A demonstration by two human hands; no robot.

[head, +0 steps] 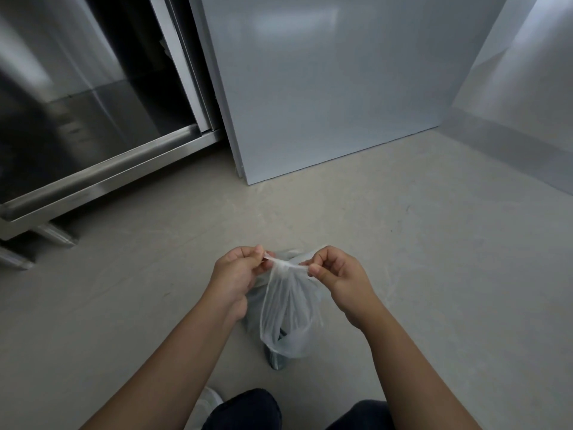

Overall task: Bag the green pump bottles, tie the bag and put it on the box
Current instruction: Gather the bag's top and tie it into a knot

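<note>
My left hand [238, 271] and right hand [333, 274] pinch the thin bag [288, 308] top stretched between them (limp, slippery film), bottles [279, 360] sagging below, so grip by the neck.

At lower centre, the left hand [237, 274] and right hand [336, 276] pinch the gathered top of a thin translucent white plastic bag [286, 315] above the pale grey floor [434, 274].

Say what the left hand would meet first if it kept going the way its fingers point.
The left hand points right along the pinched bag top, so it would likely meet the right hand first. Depth is hard to judge.
</note>
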